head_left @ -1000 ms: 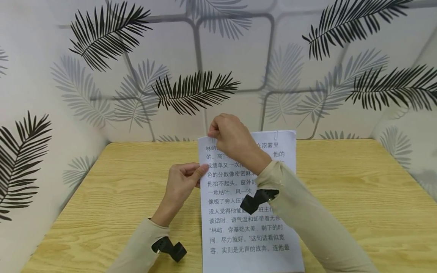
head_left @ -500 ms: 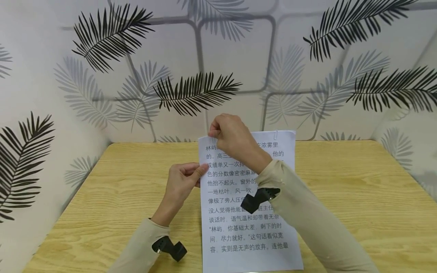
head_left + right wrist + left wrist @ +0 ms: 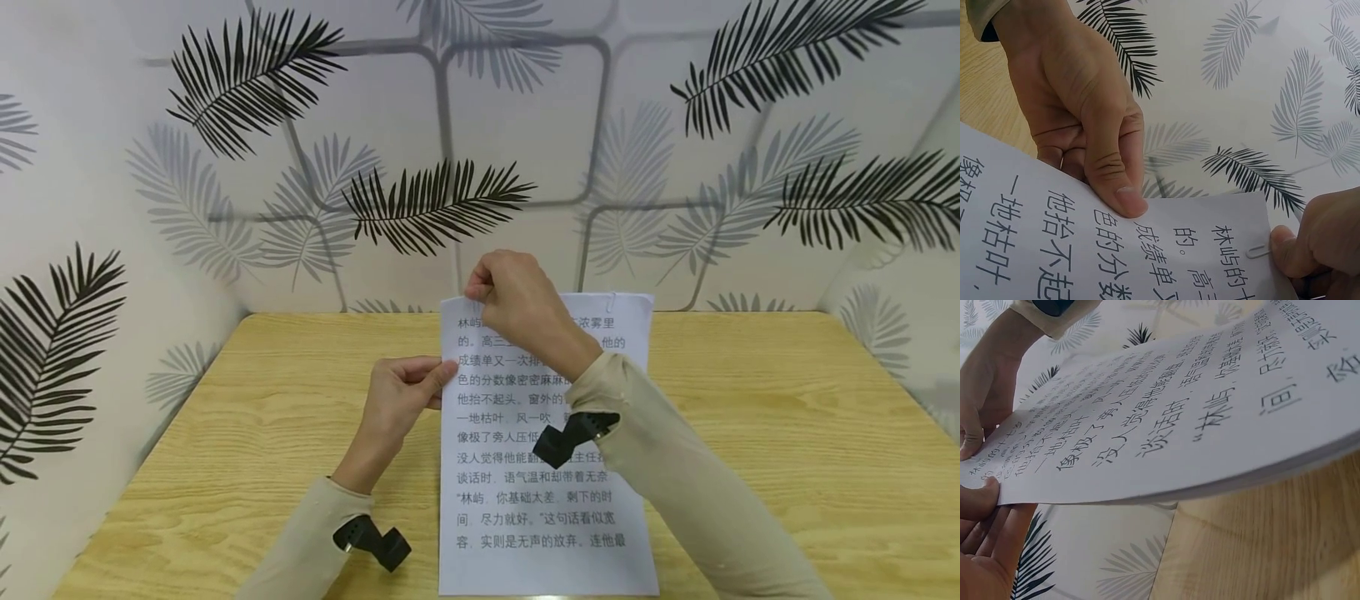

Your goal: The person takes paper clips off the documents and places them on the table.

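A stack of white paper sheets (image 3: 540,533) with printed characters is held up over the table in the head view. My left hand (image 3: 397,408) pinches its left edge, thumb on the front and fingers behind, as the left wrist view also shows. At the top edge near the left corner, my right hand (image 3: 521,304) pinches a pale paper clip (image 3: 1259,251) that sits over the sheets. Its thumb covers one end of the clip in the right wrist view. A second paper clip (image 3: 611,302) sits on the top edge near the right corner.
A wooden table (image 3: 247,450) lies below the paper. Behind it and on the left stands a white wall (image 3: 525,108) with leaf prints. Black wrist cameras (image 3: 373,542) are strapped over both sleeves.
The lower part of the paper stack has swung slightly left and its top right corner has dipped a little. Both hands keep their holds, and the head view has shifted slightly.
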A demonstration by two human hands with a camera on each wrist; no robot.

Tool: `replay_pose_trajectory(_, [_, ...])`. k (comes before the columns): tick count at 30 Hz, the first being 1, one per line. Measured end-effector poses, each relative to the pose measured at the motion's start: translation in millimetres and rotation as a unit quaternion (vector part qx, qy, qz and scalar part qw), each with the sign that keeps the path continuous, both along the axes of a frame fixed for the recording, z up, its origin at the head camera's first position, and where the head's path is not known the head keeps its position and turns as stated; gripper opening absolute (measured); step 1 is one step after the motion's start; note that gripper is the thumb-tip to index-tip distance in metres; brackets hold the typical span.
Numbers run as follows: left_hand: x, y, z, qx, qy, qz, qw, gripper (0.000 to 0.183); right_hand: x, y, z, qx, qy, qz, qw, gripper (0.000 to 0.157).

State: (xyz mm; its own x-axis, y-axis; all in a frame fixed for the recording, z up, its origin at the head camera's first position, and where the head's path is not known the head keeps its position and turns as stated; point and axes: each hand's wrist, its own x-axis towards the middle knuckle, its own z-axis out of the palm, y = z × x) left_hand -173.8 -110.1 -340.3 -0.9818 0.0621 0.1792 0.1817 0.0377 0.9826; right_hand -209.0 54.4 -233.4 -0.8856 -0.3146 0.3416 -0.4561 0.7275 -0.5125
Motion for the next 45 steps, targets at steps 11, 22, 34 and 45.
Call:
replay_pose_trajectory(11, [0.5, -1.3, -1.1, 0.008, 0.019, 0.0, 0.9998, 0.017, -0.8, -0.9, -2.5, -0.013, 0.012, 0.0, 1.0, 0.008])
replay_pose_trajectory(22, [-1.0, -3.0, -2.9, 0.002, 0.036, 0.016, 0.9992, 0.017, -2.5, -2.9, -3.5, -0.02, 0.009, -0.005, 1.0, 0.009])
replay_pose_trajectory(34, [-2.2, -1.7, -9.4, -0.006, 0.02, 0.025, 0.9995, 0.016, -3.2, 7.5, 5.0, -0.1, -0.002, -0.017, 0.995, 0.008])
replay_pose_trajectory(45, [-0.7, -3.3, -7.7, -0.009, 0.016, 0.04, 0.999, 0.017, -5.3, 23.0, 7.5, -0.1, 0.001, -0.032, 0.994, 0.009])
